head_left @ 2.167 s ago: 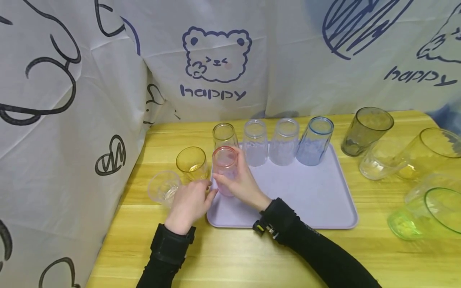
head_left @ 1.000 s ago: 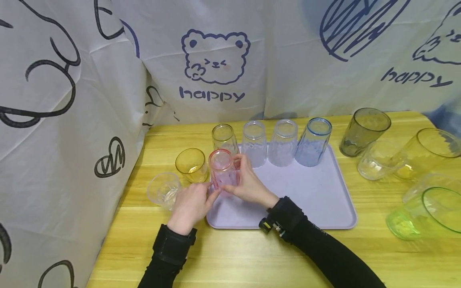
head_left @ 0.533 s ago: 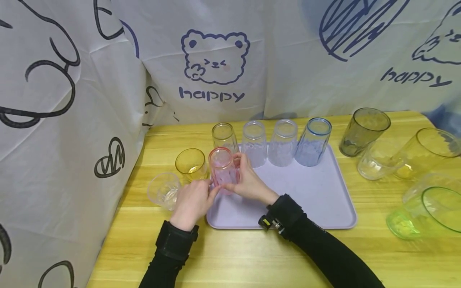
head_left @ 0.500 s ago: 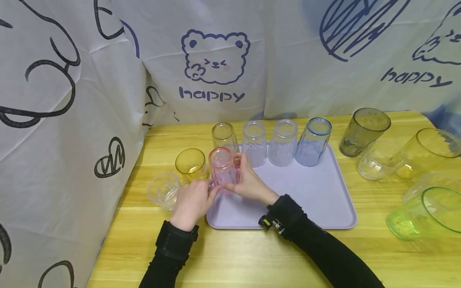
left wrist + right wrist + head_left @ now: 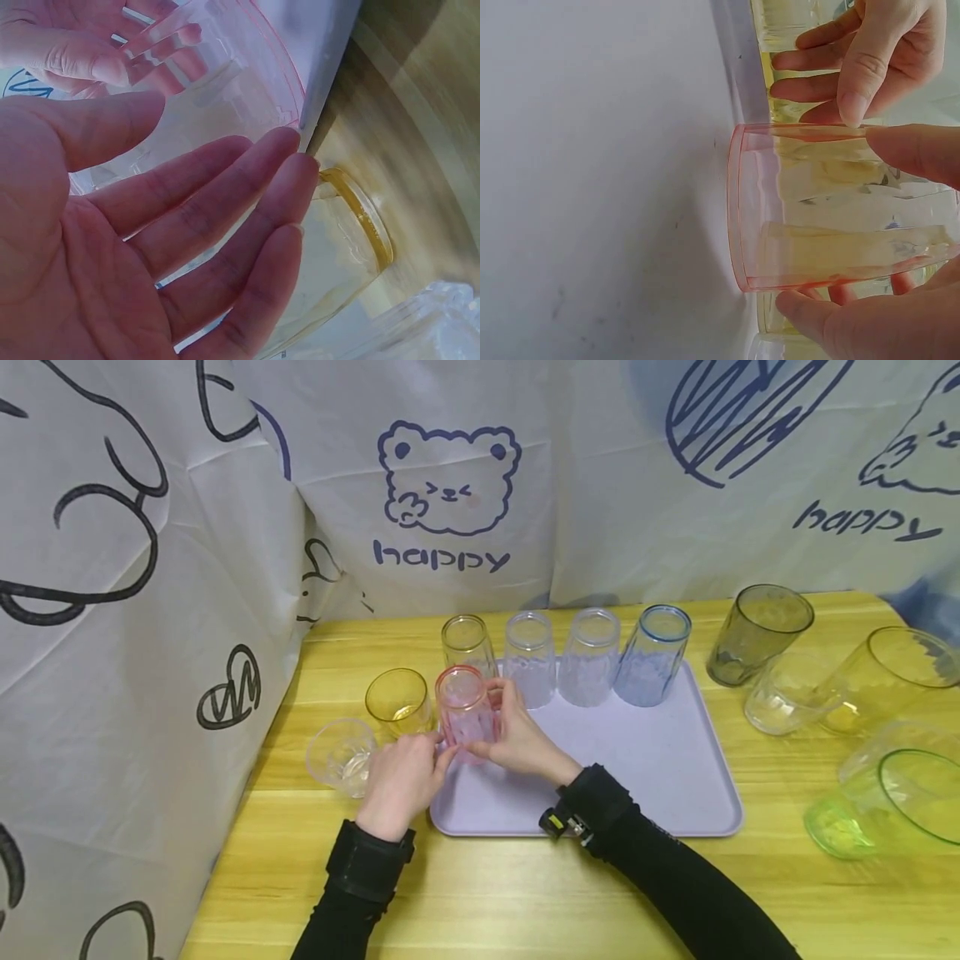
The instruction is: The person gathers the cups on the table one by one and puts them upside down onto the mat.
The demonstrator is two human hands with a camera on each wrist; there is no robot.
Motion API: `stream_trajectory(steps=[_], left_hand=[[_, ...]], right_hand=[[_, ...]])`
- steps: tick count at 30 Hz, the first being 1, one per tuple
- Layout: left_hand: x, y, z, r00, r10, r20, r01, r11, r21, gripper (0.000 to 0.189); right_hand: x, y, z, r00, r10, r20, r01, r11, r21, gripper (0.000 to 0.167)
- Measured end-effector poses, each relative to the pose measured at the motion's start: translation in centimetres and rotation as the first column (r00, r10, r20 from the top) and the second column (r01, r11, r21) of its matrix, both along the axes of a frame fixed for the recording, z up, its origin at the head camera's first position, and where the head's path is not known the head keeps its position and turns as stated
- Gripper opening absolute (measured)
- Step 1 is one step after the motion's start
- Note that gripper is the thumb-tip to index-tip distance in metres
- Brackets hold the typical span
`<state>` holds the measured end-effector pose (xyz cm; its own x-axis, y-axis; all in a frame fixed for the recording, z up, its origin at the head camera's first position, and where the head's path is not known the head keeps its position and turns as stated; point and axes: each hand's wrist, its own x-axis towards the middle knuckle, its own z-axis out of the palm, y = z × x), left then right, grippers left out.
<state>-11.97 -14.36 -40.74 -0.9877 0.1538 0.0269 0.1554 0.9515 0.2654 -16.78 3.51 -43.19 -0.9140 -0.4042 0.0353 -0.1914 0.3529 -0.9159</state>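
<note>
A pink drinking glass [image 5: 467, 714] stands upside down at the tray's left end, its rim toward the tray surface. My right hand [image 5: 521, 739] grips it from the right; in the right wrist view the thumb [image 5: 915, 150] and fingers lie on opposite sides of the glass. My left hand [image 5: 401, 781] is at the glass's left side, thumb near the right thumb. In the left wrist view its fingers [image 5: 225, 217] are loosely extended, tips close to the pink rim. The amber glass [image 5: 399, 702] and a clear glass [image 5: 341, 756] stand upright beside the left hand.
On the lilac tray [image 5: 637, 777], a row of upturned glasses runs along the back: a yellowish one [image 5: 467, 643], two clear ones [image 5: 530, 664] and a blue one [image 5: 652, 660]. Upright glasses stand to the right, including grey [image 5: 757, 635], yellow [image 5: 892, 685] and green [image 5: 847, 827].
The pink glass has shifted slightly left, then a little toward the back row. My right hand has gone from holding its upper side to gripping lower down. My left hand stays beside it.
</note>
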Motion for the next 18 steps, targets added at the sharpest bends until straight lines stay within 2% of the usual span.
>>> stream_trajectory(steps=[4, 8, 14, 18], left_hand=[[0.2, 0.2, 0.3, 1.0, 0.004, -0.005, -0.004, 1.0, 0.009, 0.027], [0.7, 0.6, 1.0, 1.0, -0.02, -0.023, 0.021, 0.999, 0.037, 0.029], [1.3, 1.8, 1.8, 0.994, -0.092, -0.064, 0.096, 0.993, 0.069, 0.022], [1.6, 2.8, 2.1, 0.985, -0.147, -0.088, 0.154, 0.984, 0.086, 0.017]], right_hand=[[0.1, 0.3, 0.1, 1.0, -0.001, -0.001, 0.001, 1.0, -0.009, 0.083], [0.4, 1.0, 0.4, 1.0, -0.008, -0.005, 0.008, 0.999, -0.04, 0.083], [0.8, 2.4, 0.8, 0.999, -0.003, 0.034, 0.008, 0.991, -0.13, 0.082], [1.4, 3.8, 1.3, 0.998, -0.043, 0.05, 0.051, 0.985, -0.168, 0.077]])
